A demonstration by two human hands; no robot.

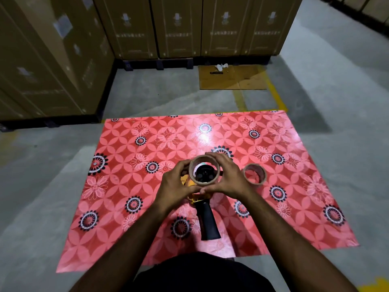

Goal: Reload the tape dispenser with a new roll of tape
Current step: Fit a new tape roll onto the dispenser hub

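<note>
Left hand (pixel 175 184) and right hand (pixel 228 180) both grip a brown cardboard-cored tape roll (pixel 203 170) over the black-handled yellow tape dispenser (pixel 207 220); a second brown roll (pixel 254 173) lies just right of it.

Left hand (pixel 176 182) and right hand (pixel 228 178) meet, fingers curled inward, forearms converging.

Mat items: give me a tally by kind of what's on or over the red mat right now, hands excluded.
Tape rolls: 2, one held by both hands over the dispenser, one lying on the mat
Tape dispensers: 1
Total: 3
</note>
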